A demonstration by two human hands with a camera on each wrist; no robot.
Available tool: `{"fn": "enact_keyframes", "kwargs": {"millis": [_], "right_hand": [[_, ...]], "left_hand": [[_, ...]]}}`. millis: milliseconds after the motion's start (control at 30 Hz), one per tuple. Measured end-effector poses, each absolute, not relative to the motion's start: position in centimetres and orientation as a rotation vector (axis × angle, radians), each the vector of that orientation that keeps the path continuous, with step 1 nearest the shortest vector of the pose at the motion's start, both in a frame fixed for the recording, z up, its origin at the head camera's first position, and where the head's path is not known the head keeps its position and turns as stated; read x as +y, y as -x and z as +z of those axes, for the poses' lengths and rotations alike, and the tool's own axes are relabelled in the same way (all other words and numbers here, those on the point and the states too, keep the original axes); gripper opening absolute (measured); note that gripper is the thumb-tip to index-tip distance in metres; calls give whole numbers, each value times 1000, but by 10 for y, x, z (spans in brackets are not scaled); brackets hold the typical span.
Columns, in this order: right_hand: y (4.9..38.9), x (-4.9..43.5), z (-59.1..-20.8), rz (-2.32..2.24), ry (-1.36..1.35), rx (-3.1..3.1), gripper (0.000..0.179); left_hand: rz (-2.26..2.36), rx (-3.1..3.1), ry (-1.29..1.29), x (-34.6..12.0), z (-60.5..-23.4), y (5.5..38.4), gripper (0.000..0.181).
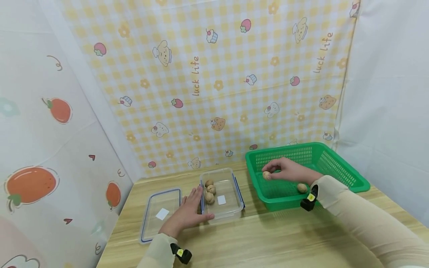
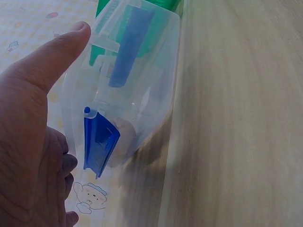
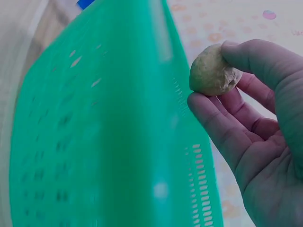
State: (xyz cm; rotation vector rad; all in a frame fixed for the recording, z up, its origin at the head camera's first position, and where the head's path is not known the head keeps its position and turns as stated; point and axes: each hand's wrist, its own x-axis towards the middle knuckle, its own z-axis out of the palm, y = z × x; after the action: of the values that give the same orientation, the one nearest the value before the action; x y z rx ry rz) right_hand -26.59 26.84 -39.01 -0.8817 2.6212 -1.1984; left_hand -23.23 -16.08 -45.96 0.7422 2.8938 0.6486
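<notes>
In the head view my right hand (image 1: 285,170) pinches a walnut (image 1: 266,175) between thumb and fingers, over the left part of a green plastic basket (image 1: 273,205). The right wrist view shows that walnut (image 3: 212,71) at the fingertips, by the basket wall (image 3: 128,118). Another walnut (image 1: 302,188) lies in the basket beneath my right wrist. My left hand (image 1: 187,214) rests with spread fingers at the near left corner of a clear lidless box (image 1: 229,182), its thumb along the front rim. Several walnuts (image 1: 209,197) sit along the box's left side.
A clear lid (image 1: 152,217) with a blue seal lies flat left of the box, partly behind my left hand. Blue side latches (image 2: 100,142) hang open on the box. A patterned cloth (image 1: 218,93) stands behind the wooden table (image 1: 254,242).
</notes>
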Motion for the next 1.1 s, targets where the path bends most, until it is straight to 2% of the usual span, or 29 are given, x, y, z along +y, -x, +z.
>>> {"fn": "enact_keyframes", "kwargs": {"millis": [233,500,700,1100], "right_hand": [[267,247,-379,-1243,881,2620,36],[269,210,-374,-1315,923,2569,31],[275,178,-370,-1300,880,2572,33],[304,128,-375,-1344,806,2559,31]], "left_hand": [[629,2901,-732,-160,-457,231,115],[534,2940,-758,-160,-454,230,116],[361,3009,-801,-161,-455,232,115],[315,3056,-845,-161,-459,236,116]]}}
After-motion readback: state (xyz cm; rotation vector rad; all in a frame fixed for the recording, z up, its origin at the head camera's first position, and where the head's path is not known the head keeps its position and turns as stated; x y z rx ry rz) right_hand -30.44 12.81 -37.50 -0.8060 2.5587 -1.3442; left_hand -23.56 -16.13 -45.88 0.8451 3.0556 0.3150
